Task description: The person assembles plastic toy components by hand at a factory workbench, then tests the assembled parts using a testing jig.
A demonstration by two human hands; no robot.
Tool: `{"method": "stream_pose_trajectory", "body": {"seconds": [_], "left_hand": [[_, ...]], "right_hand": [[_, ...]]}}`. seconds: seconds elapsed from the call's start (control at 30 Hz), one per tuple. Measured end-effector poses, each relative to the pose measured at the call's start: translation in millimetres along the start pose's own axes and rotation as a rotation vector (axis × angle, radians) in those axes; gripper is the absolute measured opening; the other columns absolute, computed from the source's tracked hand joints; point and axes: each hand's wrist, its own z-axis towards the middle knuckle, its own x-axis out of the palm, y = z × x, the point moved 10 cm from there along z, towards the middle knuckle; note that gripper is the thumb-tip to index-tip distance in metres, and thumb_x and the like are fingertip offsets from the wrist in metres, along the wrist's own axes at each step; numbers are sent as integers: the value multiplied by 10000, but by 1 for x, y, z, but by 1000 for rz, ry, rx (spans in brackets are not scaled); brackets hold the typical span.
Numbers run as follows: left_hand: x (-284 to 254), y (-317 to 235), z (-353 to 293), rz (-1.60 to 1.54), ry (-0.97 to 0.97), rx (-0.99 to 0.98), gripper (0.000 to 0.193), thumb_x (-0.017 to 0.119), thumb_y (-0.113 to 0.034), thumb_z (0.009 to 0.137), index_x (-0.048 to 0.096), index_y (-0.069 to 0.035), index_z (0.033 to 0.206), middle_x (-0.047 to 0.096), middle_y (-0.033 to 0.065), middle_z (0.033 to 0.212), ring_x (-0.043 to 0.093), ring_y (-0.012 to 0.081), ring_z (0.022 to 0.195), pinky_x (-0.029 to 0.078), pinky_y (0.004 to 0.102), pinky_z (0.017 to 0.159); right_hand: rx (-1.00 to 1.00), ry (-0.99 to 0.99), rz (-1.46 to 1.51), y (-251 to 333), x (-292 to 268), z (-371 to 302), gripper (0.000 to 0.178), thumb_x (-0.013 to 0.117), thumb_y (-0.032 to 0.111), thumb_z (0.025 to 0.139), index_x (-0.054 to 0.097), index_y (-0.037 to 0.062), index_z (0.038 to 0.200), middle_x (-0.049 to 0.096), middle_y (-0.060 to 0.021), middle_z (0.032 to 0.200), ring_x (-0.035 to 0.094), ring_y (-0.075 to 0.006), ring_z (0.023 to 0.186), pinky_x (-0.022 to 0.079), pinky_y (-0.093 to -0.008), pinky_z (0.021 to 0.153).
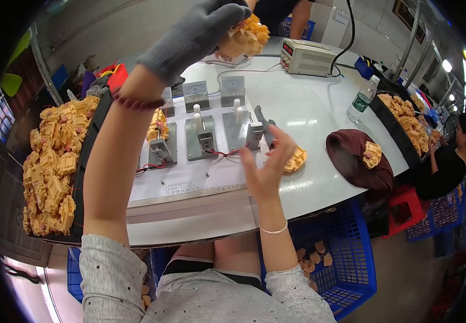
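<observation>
My left hand (200,32), in a grey glove, is raised over the far side of the table. Its fingers are closed round a yellow plastic gear housing (252,36). My bare right hand (268,169) is open, thumb and fingers apart, beside the rightmost metal test fixture (253,135). Just right of that hand, another yellow housing (296,160) lies on the table. The middle fixture (199,134) has white posts and no housing on it. In the left fixture (160,151), partly behind my left forearm, sits a yellow housing (158,128).
Small panel meters (195,96) stand behind the fixtures. A power supply (307,56), a bottle (362,99) and a dark red cloth (351,156) are farther right. Piled housings fill trays at left (55,167) and right (405,121). A blue basket (351,253) stands below. Other people sit nearby.
</observation>
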Motion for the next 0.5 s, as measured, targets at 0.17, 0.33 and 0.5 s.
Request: {"method": "stream_pose_trajectory", "body": {"seconds": [0.17,0.33,0.5], "left_hand": [[119,-39,-114,-99,549,48,319,593,-283,905,561,-98,1163,606,86,958,614,184,855,499,309,751],[168,-55,-175,77,656,230,417,641,-288,837,527,-121,1201,553,109,842,589,295,689,471,388,568],[150,-51,-186,210,694,271,368,651,-293,825,565,-117,1136,585,99,879,589,275,677,461,377,567]], "right_hand": [[545,-51,1382,14,-44,-37,991,721,309,743,79,150,1481,391,-184,1372,545,-333,1117,593,-385,635],[842,-404,1152,-60,-100,-143,684,635,186,814,302,125,1409,552,-101,1100,623,-198,765,466,-240,428],[1052,-772,645,-134,-221,-267,347,524,215,898,480,120,1229,604,-30,1040,607,-179,626,416,-218,389]]}}
